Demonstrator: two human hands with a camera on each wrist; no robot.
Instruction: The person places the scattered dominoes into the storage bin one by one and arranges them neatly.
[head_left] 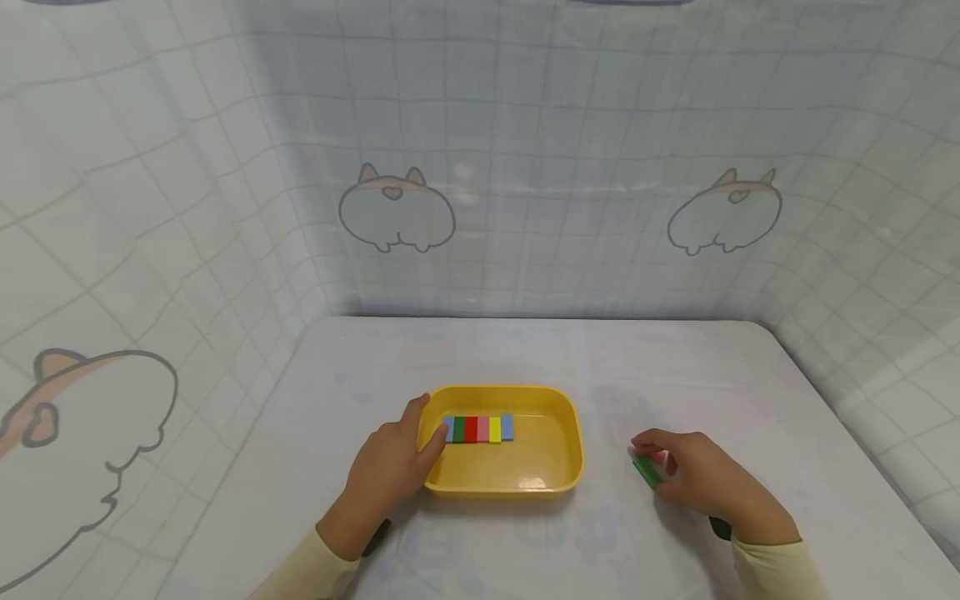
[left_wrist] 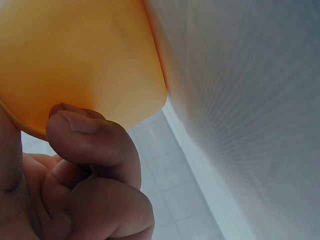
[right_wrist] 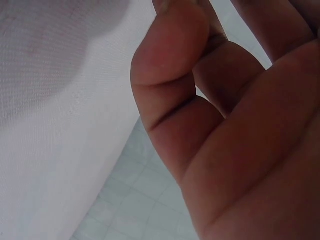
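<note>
A yellow tray [head_left: 542, 457] stands on the table in the head view. My left hand [head_left: 388, 465] grips its left side, thumb over the rim; in the left wrist view, curled fingers [left_wrist: 95, 142] touch the tray's outer wall [left_wrist: 85, 55]. Inside, several small coloured tiles [head_left: 472, 429] lie side by side in a row: blue, green, red, pink, yellow and blue. To the tray's right, my right hand [head_left: 701, 473] is bent over a green tile [head_left: 646, 470] and a pink piece [head_left: 658, 457], partly hidden by its fingers. Whether it pinches either cannot be made out; the right wrist view shows neither.
The white table [head_left: 517, 350] extends around the tray. A white grid-patterned curtain [head_left: 555, 250] with animal drawings rises behind it and along both sides. Table surface lies between the tray and my right hand.
</note>
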